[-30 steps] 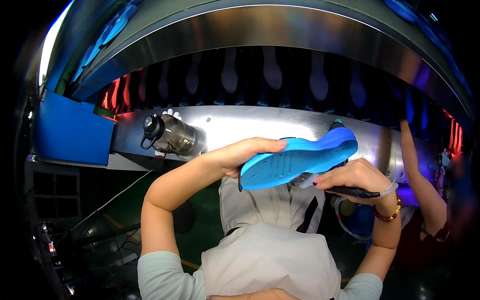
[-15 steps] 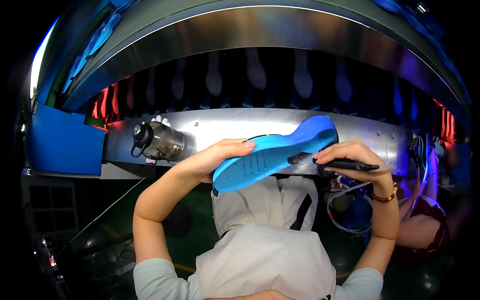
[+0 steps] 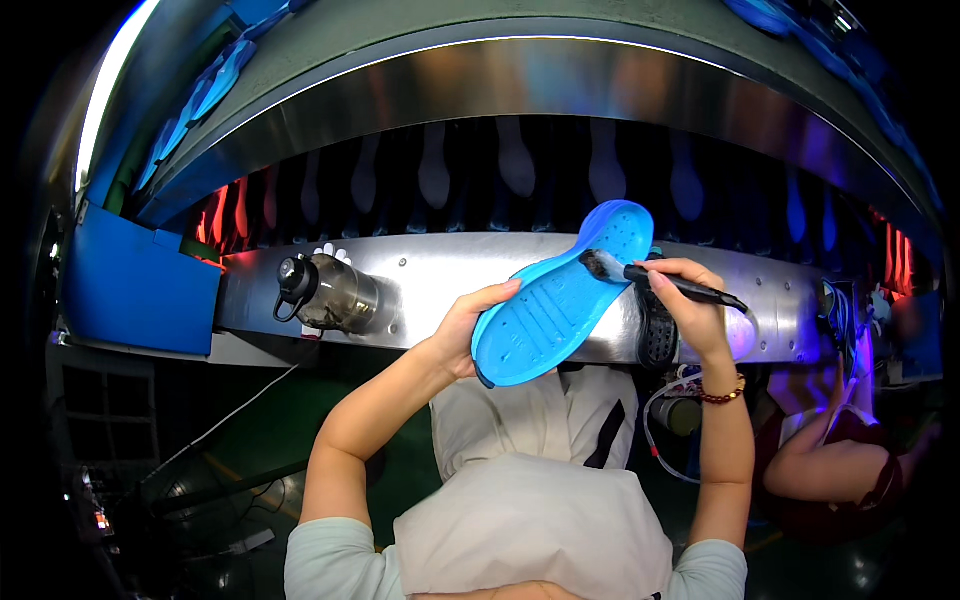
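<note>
**Brush meets the toe of the sole**

Since the earlier frames our brush (image 3: 660,280) has come up from beside the sole (image 3: 560,300) and its bristles now rest on the tread near the toe end, at about two o'clock on the sole.

Our left hand (image 3: 465,335) holds the blue sole from its eight o'clock side, fingers curled round the heel edge, thumb along the rim. The grip is closed on the sole and tilts it so the tread faces us, which leaves the whole patterned face open to the brush. Our right hand (image 3: 690,305) is closed on the dark brush handle much as one holds a pen, giving fine control at the tip.

We hold the sole in the air at centre, just above the steel counter (image 3: 440,275) and not touching it. At nine o'clock a dark bottle (image 3: 330,293) lies on its side on that counter, well apart from us. Behind, at twelve o'clock, a row of soles (image 3: 515,160) hangs in the dark opening of the machine. At four o'clock another person's arm (image 3: 820,470) shows.
</note>
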A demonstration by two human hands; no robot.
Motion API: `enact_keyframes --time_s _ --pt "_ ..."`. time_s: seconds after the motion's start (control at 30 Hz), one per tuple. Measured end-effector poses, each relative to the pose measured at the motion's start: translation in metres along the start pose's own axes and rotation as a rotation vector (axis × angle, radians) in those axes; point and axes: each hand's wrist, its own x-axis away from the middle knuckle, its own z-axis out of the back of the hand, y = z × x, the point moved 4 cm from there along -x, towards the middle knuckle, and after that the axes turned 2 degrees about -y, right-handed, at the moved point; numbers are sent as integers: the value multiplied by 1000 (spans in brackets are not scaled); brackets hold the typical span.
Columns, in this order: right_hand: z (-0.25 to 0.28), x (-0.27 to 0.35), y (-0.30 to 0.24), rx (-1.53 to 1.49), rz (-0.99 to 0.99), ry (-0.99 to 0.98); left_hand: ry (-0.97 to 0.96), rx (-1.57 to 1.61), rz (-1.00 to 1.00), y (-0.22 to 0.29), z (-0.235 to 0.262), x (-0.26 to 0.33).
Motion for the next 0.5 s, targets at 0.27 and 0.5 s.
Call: enact_keyframes --time_s 0.27,0.5 --pt "-54 15 -16 536 349 305 -7 14 -43 -1 4 1" --pt "-29 43 -36 -535 63 -25 37 -492 -581 68 -18 61"
